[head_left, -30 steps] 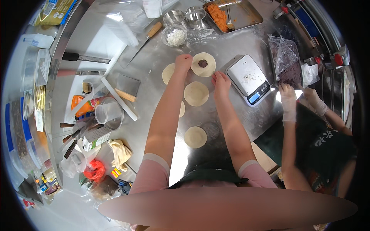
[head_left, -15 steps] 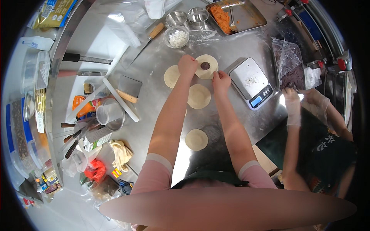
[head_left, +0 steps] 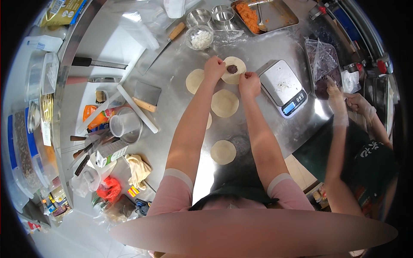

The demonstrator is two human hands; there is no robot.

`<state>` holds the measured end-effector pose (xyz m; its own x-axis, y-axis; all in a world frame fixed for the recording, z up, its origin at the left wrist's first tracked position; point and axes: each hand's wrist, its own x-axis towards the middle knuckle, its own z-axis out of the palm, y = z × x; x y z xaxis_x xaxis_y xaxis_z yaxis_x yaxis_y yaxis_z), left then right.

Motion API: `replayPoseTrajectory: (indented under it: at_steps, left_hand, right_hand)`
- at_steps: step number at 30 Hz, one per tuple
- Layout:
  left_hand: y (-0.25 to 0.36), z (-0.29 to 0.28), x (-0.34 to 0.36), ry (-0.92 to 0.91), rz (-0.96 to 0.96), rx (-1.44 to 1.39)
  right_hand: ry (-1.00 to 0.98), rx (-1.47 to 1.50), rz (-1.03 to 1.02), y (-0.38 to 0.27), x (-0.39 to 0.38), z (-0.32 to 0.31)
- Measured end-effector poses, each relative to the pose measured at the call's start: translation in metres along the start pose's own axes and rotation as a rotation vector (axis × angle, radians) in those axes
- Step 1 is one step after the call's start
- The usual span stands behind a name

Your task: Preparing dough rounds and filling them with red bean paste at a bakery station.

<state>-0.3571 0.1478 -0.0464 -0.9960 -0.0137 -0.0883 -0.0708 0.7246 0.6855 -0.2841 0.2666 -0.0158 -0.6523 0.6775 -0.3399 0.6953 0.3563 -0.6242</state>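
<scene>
A round, flat dough wrapper [head_left: 234, 76] lies on the steel table with a ball of dark filling [head_left: 232, 69] on it. At its left edge, my left hand [head_left: 214, 69] is closed, pinching the rim. My right hand [head_left: 250, 84] pinches the lower right edge between thumb and fingers. More dough rounds lie nearby: one [head_left: 195, 81] partly behind my left forearm, one [head_left: 225, 103] between my arms, and one [head_left: 223, 152] closer to me. Another [head_left: 209, 121] shows only a sliver beside my left forearm.
Right of my hands stands a digital scale [head_left: 282, 84]. Behind lie a bowl of white flour [head_left: 200, 39], a knife [head_left: 167, 43] and a tray of orange filling [head_left: 284, 23]. A co-worker's gloved hand [head_left: 337, 96] reaches into a tray of dark filling [head_left: 322, 64]. A scraper [head_left: 147, 95] lies left.
Both hands still grip the wrapper's edge, with slight finger movement. The whole view has shifted a little. The co-worker's gloved hands have moved right at the dark filling tray.
</scene>
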Motion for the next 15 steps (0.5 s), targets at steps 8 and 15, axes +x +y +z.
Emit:
replayPoseTrajectory:
  at_steps: [8,15]
  left_hand:
    - [0.017,-0.006,-0.001,-0.348,-0.291,-0.363]
    - [0.016,0.001,-0.002,-0.281,-0.229,-0.379]
  right_hand:
    - [0.033,0.083,0.051,0.004,0.006,0.004]
    - [0.193,0.221,-0.108,0.015,0.003,0.031]
